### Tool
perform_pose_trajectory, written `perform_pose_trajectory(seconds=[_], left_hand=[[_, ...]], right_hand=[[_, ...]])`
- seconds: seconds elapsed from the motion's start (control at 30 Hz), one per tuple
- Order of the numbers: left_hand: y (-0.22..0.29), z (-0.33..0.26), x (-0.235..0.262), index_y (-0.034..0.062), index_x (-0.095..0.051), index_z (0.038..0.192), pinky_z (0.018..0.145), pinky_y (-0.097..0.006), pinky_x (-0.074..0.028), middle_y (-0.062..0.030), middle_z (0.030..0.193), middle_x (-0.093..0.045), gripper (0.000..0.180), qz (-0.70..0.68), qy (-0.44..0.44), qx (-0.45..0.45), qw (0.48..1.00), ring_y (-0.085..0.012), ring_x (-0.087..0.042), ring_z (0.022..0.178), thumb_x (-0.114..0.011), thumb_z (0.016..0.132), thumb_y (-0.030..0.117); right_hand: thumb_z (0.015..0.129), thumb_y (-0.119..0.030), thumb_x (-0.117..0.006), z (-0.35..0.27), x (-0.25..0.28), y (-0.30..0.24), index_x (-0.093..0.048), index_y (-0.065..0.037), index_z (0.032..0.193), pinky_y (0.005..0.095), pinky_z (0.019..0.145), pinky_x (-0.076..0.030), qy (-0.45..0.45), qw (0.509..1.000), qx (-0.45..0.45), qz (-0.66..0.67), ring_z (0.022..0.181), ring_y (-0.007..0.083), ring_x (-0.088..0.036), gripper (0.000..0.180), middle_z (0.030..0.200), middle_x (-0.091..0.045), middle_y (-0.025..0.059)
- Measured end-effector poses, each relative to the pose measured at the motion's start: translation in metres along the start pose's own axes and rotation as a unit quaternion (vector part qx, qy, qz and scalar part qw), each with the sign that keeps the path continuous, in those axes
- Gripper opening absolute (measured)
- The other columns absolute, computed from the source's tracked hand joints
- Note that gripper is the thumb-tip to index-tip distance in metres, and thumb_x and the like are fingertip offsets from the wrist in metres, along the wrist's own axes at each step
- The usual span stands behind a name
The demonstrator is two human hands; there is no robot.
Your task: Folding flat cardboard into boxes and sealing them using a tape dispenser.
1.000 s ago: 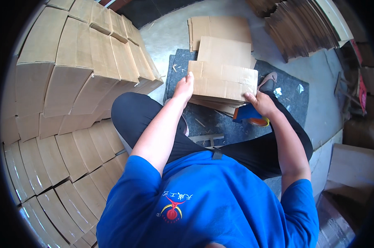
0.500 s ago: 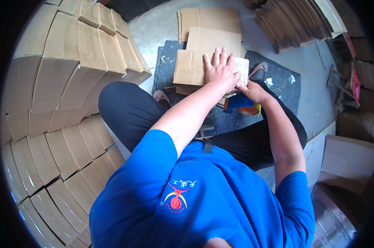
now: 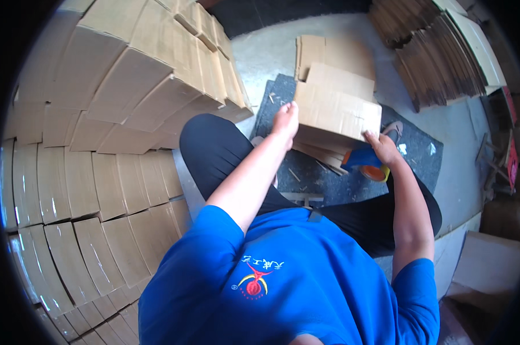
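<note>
I see the left hand (image 3: 287,119) gripping the left edge of a folded cardboard box (image 3: 337,109), fingers closed on the edge. The right hand (image 3: 382,148) holds the box's lower right corner, fingers curled on it; right under this hand sits a blue and orange tape dispenser (image 3: 366,163), and I can't tell if the hand touches it. The box is held just above a stack of flat cardboard sheets (image 3: 317,150) that lies on a dark mat (image 3: 412,158) on the grey floor (image 3: 260,54). More flat cardboard pieces (image 3: 329,57) lie beyond the box, toward the top of the view. The person sits on the floor in a blue shirt and dark trousers, knees spread to either side of the mat. On the left a big pile of assembled cardboard boxes (image 3: 99,115) fills the view, stacked in rows. Upper right, a heap of flattened cardboard (image 3: 438,46). Lower right, another cardboard box (image 3: 490,264) stands near the right leg.
</note>
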State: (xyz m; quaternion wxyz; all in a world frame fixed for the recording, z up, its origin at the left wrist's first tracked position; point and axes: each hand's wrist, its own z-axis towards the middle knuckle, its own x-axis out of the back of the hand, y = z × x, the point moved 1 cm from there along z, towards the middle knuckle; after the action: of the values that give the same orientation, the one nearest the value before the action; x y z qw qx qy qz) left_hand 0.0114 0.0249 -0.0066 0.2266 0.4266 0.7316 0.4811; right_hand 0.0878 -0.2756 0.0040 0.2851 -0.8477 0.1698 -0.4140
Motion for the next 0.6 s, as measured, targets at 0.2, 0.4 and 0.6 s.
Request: perform_pose_trajectory(seconds=[0.2,0.4,0.6], left_hand=[[0.023,-0.027,-0.003,-0.0042,-0.04,0.145,0.104,-0.033,-0.043,-0.021,0.134,-0.057,0.063,0.066,0.005,-0.086,0.994,-0.0261,-0.055,0.123,-0.063,0.091,0.019],[0.184,-0.132,0.014,-0.0031,-0.025,0.151,0.11,-0.036,-0.038,-0.0192,0.15,-0.035,0.065,0.017,-0.07,-0.44,0.895,-0.0267,-0.043,0.135,-0.056,0.094,0.006],[0.325,-0.198,0.069,-0.0046,-0.017,0.153,0.119,-0.043,-0.02,-0.0251,0.158,-0.018,0.077,0.044,0.036,-0.802,0.595,-0.0396,-0.02,0.147,-0.059,0.089,0.006]], right_hand=[[0.091,-0.052,-0.062,-0.045,0.035,-0.042,-0.067,0.012,0.108,0.0362,0.085,-0.05,0.024,0.999,0.002,0.031,0.093,0.0266,-0.069,0.066,0.097,-0.071,0.0213],[0.096,-0.025,-0.065,-0.098,0.096,-0.103,-0.061,0.002,0.119,0.0289,0.088,-0.047,0.267,0.879,0.283,0.276,0.095,0.0126,-0.058,0.036,0.105,-0.067,0.0065],[0.102,-0.022,-0.055,-0.119,0.178,-0.249,-0.055,0.0,0.13,0.0282,0.095,-0.044,0.326,0.743,0.493,0.313,0.105,0.0127,-0.057,0.035,0.115,-0.064,0.0066]])
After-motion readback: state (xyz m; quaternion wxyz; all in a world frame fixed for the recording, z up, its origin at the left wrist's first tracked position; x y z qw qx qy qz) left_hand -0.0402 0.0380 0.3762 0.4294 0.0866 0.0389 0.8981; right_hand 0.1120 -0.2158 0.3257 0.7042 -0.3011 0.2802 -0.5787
